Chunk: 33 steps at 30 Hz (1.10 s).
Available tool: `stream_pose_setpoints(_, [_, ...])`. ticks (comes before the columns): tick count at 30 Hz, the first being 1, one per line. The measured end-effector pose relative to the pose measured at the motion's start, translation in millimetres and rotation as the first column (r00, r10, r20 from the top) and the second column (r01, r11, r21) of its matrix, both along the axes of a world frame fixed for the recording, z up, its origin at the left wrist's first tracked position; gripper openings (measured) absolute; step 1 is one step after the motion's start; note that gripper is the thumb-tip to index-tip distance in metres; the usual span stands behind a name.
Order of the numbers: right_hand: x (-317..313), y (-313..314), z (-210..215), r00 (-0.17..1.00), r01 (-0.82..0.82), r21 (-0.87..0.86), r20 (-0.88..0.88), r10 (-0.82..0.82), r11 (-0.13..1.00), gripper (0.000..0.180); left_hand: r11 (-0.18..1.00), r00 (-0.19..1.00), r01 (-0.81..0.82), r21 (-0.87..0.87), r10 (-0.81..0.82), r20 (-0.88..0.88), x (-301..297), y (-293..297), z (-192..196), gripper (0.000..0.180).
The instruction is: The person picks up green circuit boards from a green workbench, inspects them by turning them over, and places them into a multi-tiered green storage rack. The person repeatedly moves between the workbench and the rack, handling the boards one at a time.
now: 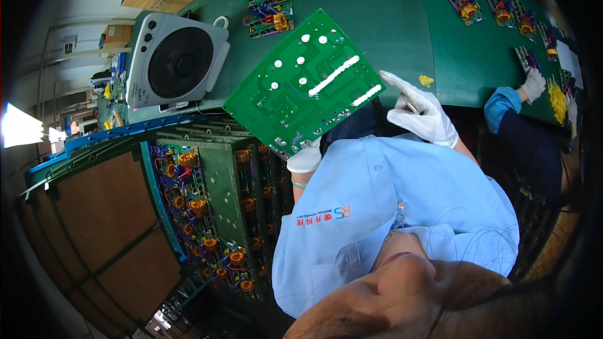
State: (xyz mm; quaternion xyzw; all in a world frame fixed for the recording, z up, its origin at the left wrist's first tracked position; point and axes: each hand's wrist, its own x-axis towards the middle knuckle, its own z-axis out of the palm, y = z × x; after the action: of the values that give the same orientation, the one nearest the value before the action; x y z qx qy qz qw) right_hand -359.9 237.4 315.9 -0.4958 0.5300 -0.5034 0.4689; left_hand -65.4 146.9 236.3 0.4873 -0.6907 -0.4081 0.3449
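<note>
A large green circuit board (295, 81) is held up at a tilt over the near edge of the bench, its solder side showing. White blobs and two thick white strips stand on that side. My left hand (305, 159), in a white glove, grips the board's near lower edge; its fingers are mostly hidden behind the board. My right hand (424, 113), also gloved, is beside the board's right corner. Its index finger stretches toward that corner, and the other fingers are partly bent. Nothing shows in its grasp. Whether the fingertip touches the board I cannot tell.
A grey fan (179, 63) stands at left on the green bench (402, 25). Populated boards (270, 9) lie behind, with others (461, 1) at far right. Yellow bits (426, 81) lie near my right hand. A rack of boards (217, 194) stands lower left. A co-worker's gloved hand (534, 85) works at right.
</note>
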Motion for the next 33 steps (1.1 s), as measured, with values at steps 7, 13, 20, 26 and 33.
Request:
stream_pose_setpoints(7, [4, 2, -5, 0.997, -0.077, -0.047, -0.015, 0.076, 0.996, 0.07, 1.0, 1.0, 0.008, -0.005, -0.008, 0.008, 1, 3, -1, 0.032])
stream_pose_setpoints(13, [2, 1, -12, 0.99, -0.139, -0.054, 0.005, 0.139, 0.989, 0.076, 1.0, 1.0, 0.012, -0.019, -0.012, 0.012, 3, 7, -2, 0.033])
stream_pose_setpoints(20, [16, -2, -22, 0.921, -0.163, 0.071, 0.369, 0.126, 0.984, 0.082, 0.996, 0.998, -0.009, -0.085, 0.014, 0.059, 17, 24, 2, 0.034])
stream_pose_setpoints(26, [17, 5, -21, 0.895, -0.085, 0.095, 0.444, 0.034, 0.992, 0.083, 0.988, 0.995, 0.089, -0.128, -0.082, 0.063, 5, 10, -4, 0.035])
stream_pose_setpoints(33, [23, 8, -31, 0.859, -0.093, 0.13, 0.512, 0.014, 0.987, 0.084, 0.978, 0.994, 0.079, -0.193, -0.063, 0.084, 12, 20, -2, 0.036])
